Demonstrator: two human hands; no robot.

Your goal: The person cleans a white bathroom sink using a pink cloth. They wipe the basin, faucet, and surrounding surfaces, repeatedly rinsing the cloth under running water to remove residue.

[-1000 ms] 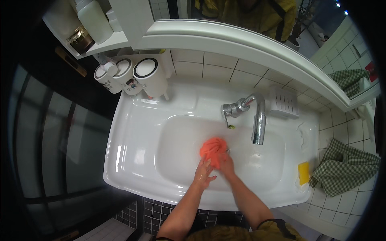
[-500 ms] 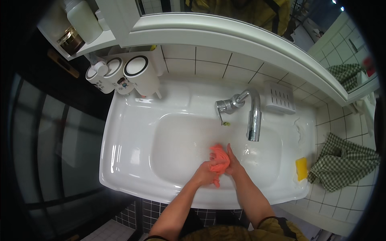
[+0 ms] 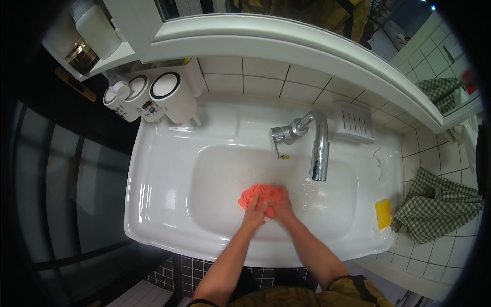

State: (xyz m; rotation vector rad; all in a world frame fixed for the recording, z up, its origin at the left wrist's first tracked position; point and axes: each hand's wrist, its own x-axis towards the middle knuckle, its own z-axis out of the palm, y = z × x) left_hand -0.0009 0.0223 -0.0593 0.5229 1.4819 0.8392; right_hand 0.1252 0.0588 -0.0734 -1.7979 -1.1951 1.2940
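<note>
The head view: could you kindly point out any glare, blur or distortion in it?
Head view: glare streaks the left of the glossy white sink; same view, the right hand looks blurred against the crumpled coral cloth; same view, the white mirror frame bows.

This looks like a washroom in a home. A wide white washbasin (image 3: 157,197) with a curved chrome tap (image 3: 320,158) fills the middle, below a white-framed mirror (image 3: 302,9). Pale tiles (image 3: 261,77) with dark joints line the wall, and small black tiles (image 3: 198,268) show under the basin. A white bottle (image 3: 97,31) and a gold-and-brown jar (image 3: 82,57) stand on a shelf (image 3: 117,60), with white cups (image 3: 176,100) below. Toward the right are a slotted white box (image 3: 354,134), a yellow sponge (image 3: 382,215) and a checked cloth (image 3: 434,207)
</note>
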